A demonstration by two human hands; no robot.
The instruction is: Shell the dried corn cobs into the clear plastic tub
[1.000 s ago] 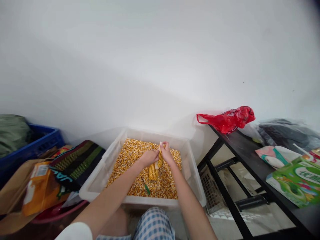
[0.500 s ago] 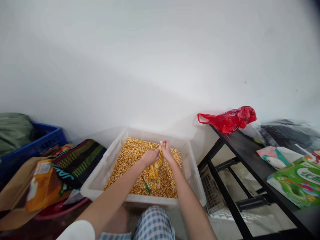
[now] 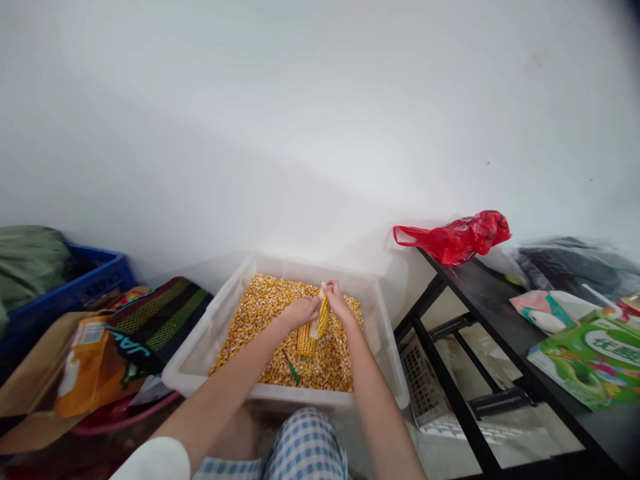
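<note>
An upright corn cob with yellow kernels is held between my two hands, its top tip pale. My right hand grips it near the upper end with fingers closed. My left hand is closed against its left side, the fingertips partly hidden. Just below, another corn cob lies on a bed of loose corn kernels. Close by rests a small green object, its kind unclear. All this sits inside a whitish plastic tub in front of my knees.
On the right stands a black table bearing a red plastic bag and a green carton. Beneath it is a grey crate. To the left are a blue crate, an orange packet and a striped mesh bag.
Both hands stay on the upright cob with only slight finger movement. The view has shifted a little; the tub and the lying cob look otherwise the same.
</note>
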